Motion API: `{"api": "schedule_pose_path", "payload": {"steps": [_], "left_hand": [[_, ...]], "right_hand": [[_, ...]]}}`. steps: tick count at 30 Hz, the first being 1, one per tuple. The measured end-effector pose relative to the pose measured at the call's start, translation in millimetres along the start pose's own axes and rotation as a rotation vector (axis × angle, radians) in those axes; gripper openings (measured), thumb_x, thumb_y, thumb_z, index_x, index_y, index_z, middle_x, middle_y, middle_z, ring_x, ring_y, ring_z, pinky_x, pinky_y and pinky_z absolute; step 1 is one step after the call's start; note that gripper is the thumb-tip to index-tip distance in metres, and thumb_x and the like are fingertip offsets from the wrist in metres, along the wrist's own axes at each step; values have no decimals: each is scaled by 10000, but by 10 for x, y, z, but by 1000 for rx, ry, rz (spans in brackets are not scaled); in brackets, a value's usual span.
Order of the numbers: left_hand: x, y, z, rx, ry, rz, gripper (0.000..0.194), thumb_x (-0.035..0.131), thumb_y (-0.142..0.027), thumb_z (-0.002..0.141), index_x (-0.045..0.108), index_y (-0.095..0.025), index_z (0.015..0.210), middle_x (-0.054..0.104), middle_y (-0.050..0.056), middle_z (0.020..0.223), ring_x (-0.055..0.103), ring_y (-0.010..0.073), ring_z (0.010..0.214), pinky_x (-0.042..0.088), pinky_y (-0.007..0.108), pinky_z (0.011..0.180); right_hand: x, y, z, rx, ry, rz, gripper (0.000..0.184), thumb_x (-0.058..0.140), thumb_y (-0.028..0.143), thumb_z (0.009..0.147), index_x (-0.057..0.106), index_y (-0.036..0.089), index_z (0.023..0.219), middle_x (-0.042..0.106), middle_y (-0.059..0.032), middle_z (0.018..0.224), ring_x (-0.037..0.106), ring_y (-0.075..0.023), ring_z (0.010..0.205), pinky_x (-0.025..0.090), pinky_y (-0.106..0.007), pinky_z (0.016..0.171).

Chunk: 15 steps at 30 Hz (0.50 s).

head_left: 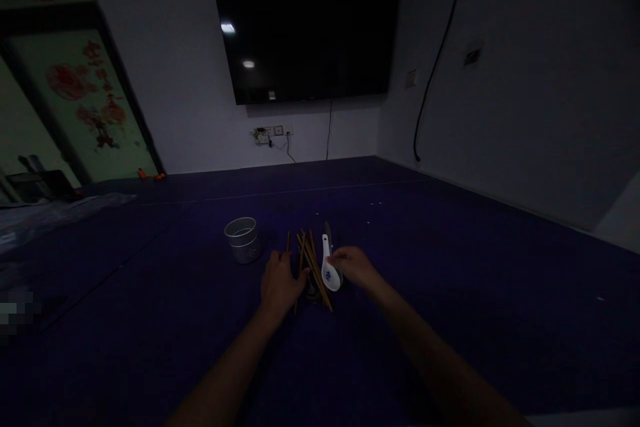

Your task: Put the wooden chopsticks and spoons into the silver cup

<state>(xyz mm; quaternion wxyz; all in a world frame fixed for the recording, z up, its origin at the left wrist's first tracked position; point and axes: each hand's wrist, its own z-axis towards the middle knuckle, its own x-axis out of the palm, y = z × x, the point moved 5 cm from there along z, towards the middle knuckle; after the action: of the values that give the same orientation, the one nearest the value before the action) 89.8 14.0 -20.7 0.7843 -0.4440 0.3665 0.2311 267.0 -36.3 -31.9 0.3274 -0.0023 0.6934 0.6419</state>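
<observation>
Several wooden chopsticks (315,265) lie in a loose, crossing bundle on the dark blue floor. My left hand (281,281) rests over their left side, thumb and fingers apart around the outer sticks. Just right of the bundle is a white soup spoon (331,276) with a blue pattern in its bowl. My right hand (353,263) has its fingertips pinched at the spoon's right edge, near where the handle meets the bowl. Behind the spoon, another utensil (327,228) shows only in part. Something dark under the chopsticks is too dim to make out.
A metal cylinder container (242,235) with holes low in its side stands left of my left hand. Clear plastic sheeting (70,217) lies at the far left. A television (310,37) hangs on the back wall, above sockets (274,131) with cables.
</observation>
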Motion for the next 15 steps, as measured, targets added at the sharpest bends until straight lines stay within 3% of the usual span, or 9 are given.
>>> {"api": "schedule_pose_path", "payload": {"steps": [6, 15], "left_hand": [[85, 22, -15, 2, 113, 131, 433, 538, -361, 782, 498, -166, 1167, 476, 126, 1155, 600, 223, 937, 429, 278, 745], [116, -2, 41, 96, 97, -48, 424, 464, -37, 725, 537, -169, 1121, 523, 100, 1063, 568, 190, 967, 423, 279, 844]], "right_hand": [[92, -91, 9, 96, 58, 48, 195, 612, 207, 671, 574, 162, 485, 525, 25, 430, 470, -102, 438, 300, -223, 464], [235, -97, -5, 93, 101, 174, 174, 588, 193, 694, 559, 160, 525, 503, 45, 444, 453, -91, 438, 324, -212, 470]]}}
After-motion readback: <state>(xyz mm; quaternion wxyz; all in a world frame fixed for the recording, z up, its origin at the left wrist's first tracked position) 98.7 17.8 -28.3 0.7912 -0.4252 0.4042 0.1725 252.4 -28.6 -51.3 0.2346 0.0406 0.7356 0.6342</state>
